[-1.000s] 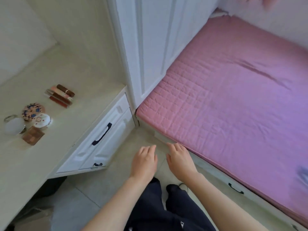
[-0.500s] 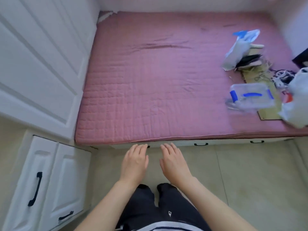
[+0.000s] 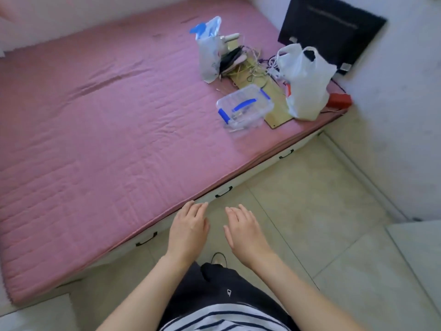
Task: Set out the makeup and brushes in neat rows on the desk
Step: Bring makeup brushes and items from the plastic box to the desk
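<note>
My left hand (image 3: 188, 229) and my right hand (image 3: 243, 230) hover side by side over the tiled floor at the front edge of the bed, palms down, fingers relaxed and holding nothing. On the pink mattress (image 3: 100, 130) a clear plastic box with blue clips (image 3: 244, 107) lies well ahead and to the right of my hands; small items show faintly inside it. The desk and the makeup laid on it are out of view.
A white plastic bag (image 3: 304, 84), a clear blue-printed bag (image 3: 210, 53), tangled cables on a tan mat (image 3: 279, 115), and a black panel (image 3: 329, 29) crowd the bed's far right corner. Bed drawers with black handles (image 3: 223, 192) face the floor. A wall stands on the right.
My view has swung right, from the desk with the makeup to the bed with the box and bags. Both hands stayed low, empty and open in front of me.
</note>
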`<state>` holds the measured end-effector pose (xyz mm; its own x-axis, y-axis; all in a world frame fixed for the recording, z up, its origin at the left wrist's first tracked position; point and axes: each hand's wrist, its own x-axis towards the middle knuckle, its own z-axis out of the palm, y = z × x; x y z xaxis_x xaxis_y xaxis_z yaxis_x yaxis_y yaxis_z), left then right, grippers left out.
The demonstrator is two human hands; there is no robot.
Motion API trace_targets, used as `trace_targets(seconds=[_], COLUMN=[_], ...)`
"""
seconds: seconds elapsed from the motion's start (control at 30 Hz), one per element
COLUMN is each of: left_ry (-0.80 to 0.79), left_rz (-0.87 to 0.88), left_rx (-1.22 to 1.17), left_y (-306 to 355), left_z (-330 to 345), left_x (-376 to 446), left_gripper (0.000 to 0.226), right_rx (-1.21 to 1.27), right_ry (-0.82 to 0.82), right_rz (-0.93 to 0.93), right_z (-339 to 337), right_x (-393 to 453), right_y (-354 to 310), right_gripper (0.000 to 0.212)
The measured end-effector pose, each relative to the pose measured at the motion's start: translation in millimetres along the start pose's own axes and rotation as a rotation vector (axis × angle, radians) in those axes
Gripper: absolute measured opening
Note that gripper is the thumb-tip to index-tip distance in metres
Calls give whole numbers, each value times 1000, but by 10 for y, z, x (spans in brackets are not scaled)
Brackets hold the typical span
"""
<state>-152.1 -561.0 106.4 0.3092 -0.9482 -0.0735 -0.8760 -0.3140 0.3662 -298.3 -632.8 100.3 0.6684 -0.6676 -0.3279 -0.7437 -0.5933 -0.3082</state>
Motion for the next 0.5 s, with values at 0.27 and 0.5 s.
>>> trace_targets(seconds=[0.27,0.5], left_ry=[-99,-114], left_rz=[210,301], left_rx=[74,84], left_y=[601,917], left_z=[137,258], left_x=[769,1663], left_gripper=[43,44], right_rx=[104,95], right_ry=[124,172], right_rz=[309,453], right_z=[-308,-608], right_x=[-9,245], right_y=[871,1407], right_gripper=[56,57])
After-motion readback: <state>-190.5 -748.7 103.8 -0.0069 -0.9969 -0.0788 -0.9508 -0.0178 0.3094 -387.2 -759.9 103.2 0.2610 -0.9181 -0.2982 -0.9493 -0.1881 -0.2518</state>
